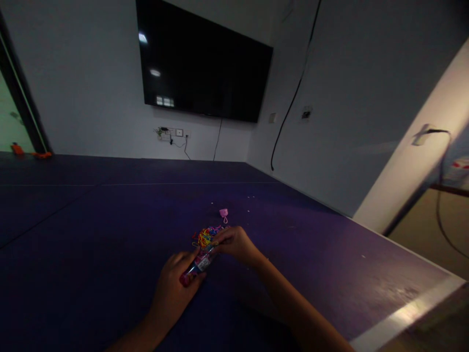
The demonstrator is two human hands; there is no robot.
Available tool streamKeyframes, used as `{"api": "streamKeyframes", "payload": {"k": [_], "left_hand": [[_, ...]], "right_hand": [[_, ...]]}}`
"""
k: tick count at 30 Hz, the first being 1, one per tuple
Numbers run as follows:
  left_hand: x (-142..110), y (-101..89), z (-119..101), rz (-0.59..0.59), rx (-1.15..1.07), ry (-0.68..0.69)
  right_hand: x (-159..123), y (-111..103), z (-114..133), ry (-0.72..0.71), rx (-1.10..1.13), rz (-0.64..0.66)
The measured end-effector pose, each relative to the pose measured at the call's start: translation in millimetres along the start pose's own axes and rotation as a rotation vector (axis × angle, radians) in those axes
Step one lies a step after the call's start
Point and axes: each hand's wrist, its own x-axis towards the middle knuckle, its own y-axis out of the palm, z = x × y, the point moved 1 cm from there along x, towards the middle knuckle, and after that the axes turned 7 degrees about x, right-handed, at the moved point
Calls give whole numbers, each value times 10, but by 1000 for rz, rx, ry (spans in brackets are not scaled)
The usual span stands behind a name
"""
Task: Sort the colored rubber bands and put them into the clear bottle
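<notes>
My left hand [176,279] is wrapped round a small clear plastic bottle [203,262] with a pink bottom and a printed label, tilted with its mouth away from me. My right hand [236,243] has its fingers pinched together at the bottle's mouth; what they hold, if anything, is too small to make out. Just beyond the mouth lies a loose pile of colourful elastic bands [204,237], yellow, red, blue and purple, partly hidden by my right fingers. Farther off rests a pink cap [223,212] with a small loop.
The dark purple table [110,230] stretches to the wall, with tiny white scraps scattered past the cap. A large black television [205,58] hangs above wall sockets [179,132]. A black cable [293,100] dangles on the right wall. Small orange objects [17,148] sit at far left.
</notes>
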Motion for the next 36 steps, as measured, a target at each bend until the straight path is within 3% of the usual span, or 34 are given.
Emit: {"api": "streamKeyframes", "payload": {"k": [6, 18, 26, 31, 36], "left_hand": [[6, -4, 7, -1, 12, 11], [6, -11, 0, -7, -45, -38], [6, 7, 14, -25, -10, -2], [-3, 17, 31, -38, -11, 23], [-15, 17, 29, -53, -47, -7]], "right_hand": [[-3, -34, 85, -152, -167, 110], [-29, -111, 101, -52, -44, 227], [-7, -110, 40, 147, 120, 71], [-7, -47, 51, 153, 218, 19], [-40, 29, 126, 101, 164, -12]]}}
